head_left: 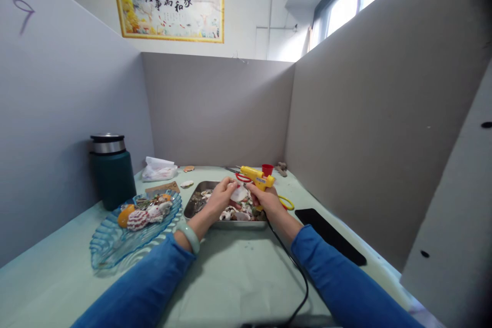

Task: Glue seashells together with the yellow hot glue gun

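Note:
My left hand [223, 196] pinches a pale, whitish shell [239, 193] above a metal tray. In my right hand [267, 199] is a yellow glue gun [257, 175], its nozzle pointing to the left and away from me. A black cord [286, 252] runs from its handle down toward the table's near edge. The fingers of both hands come close together at the shell; whether the right ones touch it, I cannot tell. Below them, the metal tray [230, 224] holds many small shells and stones [241, 215].
On the left, a blue glass dish [111, 251] carries shells, with a dark green bottle [111, 174] behind it. A tissue pack [159, 169], a red cup [267, 169] and red-handled scissors [243, 178] lie at the back. A black phone-like slab [330, 236] is at right. Partitions [219, 107] enclose the table.

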`<state>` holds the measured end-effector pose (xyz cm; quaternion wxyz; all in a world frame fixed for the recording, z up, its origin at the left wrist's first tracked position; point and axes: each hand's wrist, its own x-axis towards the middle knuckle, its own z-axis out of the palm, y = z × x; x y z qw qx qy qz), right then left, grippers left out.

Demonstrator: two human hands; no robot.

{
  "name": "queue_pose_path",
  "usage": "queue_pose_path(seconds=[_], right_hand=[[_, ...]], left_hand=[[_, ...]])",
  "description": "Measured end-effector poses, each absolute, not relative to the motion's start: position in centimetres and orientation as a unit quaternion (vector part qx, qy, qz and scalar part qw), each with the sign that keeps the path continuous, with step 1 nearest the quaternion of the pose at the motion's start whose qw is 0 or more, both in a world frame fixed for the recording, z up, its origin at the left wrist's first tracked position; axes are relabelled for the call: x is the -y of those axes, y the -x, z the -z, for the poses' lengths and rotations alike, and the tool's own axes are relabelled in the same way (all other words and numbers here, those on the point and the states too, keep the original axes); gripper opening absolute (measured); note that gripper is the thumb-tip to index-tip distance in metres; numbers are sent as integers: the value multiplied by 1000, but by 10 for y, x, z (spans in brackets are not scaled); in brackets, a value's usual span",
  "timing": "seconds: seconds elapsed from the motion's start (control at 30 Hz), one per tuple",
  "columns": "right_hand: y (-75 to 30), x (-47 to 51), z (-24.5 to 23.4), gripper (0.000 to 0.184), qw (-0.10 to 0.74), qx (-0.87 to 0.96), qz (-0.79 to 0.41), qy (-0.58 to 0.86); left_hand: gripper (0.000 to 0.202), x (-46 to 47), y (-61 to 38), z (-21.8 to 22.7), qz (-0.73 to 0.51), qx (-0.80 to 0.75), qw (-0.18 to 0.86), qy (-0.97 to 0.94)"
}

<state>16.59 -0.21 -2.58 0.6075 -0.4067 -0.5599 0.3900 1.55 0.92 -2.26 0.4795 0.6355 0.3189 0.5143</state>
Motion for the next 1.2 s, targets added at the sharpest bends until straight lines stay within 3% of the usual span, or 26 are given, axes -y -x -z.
queue_pose_path(seconds=[0.13,0.5,1.2], right_hand=[[-166,-1,28,41,595,574,-355,436],[-169,4,27,22,525,674,-195,481],[-167,2,29,27,526,691,-183,461]], left_hand=[[27,-13,-12,23,-553,-360,507,-554],[21,-25,-8,23,-616,-421,416,-520],[15,-27,-7,28,-599,-428,365,-569]])
